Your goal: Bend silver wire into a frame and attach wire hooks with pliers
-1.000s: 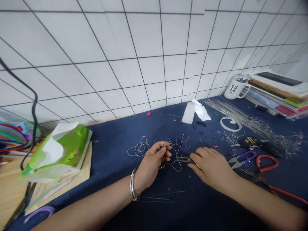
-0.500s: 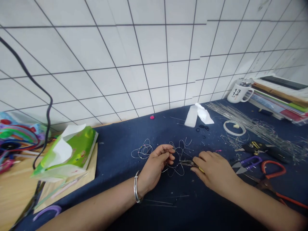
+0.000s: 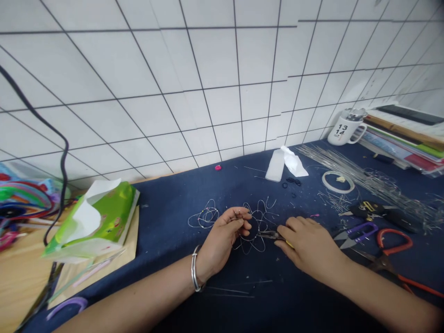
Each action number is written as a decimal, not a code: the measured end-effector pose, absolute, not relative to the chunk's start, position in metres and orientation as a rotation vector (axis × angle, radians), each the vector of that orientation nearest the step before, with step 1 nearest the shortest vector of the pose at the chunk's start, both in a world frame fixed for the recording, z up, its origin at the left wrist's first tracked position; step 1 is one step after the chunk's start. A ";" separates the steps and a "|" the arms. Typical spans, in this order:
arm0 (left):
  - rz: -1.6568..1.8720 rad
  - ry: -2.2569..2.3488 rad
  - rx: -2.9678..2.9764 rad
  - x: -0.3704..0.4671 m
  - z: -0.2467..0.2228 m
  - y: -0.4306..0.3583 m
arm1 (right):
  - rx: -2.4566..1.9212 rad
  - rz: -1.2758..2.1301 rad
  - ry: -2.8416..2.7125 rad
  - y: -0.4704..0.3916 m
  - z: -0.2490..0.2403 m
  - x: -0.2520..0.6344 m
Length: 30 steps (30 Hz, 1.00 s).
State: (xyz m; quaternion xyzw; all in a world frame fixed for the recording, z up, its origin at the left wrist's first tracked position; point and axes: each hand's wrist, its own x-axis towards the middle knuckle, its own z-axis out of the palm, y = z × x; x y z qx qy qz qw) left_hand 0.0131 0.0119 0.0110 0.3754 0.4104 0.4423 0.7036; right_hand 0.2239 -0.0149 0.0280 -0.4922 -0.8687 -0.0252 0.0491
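A thin wire piece bent into loops around a ring [image 3: 258, 247] is pinched at its left side between the fingers of my left hand [image 3: 227, 236]. My right hand [image 3: 307, 243] is closed round pliers [image 3: 270, 235] with a yellow handle, mostly hidden by the palm. The pliers' tips touch the right side of the ring. Just left of my left hand, another looped wire piece [image 3: 205, 217] lies on the dark blue cloth [image 3: 166, 203]. Loose straight wires [image 3: 232, 291] lie in front of my hands.
At right are purple scissors [image 3: 360, 233], red-handled cutters [image 3: 391, 249], a wire bundle [image 3: 347, 171], a white coil [image 3: 338, 190], a white mug [image 3: 345, 131] and stacked books [image 3: 405, 138]. A green tissue pack [image 3: 118, 212] lies at left, a black cable [image 3: 62, 162] beside it.
The view has shifted slightly. Both hands, the wire piece and the pliers keep nearly the same positions relative to each other.
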 end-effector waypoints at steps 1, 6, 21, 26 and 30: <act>0.986 0.906 0.835 0.013 0.011 0.012 | -1.495 -0.073 -2.646 -0.015 0.028 0.224; 0.959 0.878 0.862 0.012 0.013 0.014 | -1.508 -0.059 -2.651 -0.013 0.028 0.225; 0.856 0.809 0.908 0.004 0.015 0.024 | -1.472 -0.088 -2.626 -0.012 0.028 0.226; 0.780 0.764 0.888 0.000 0.017 0.031 | -1.483 -0.078 -2.636 -0.012 0.029 0.226; 0.732 0.764 0.902 -0.001 0.020 0.034 | -1.488 -0.072 -2.655 -0.012 0.029 0.226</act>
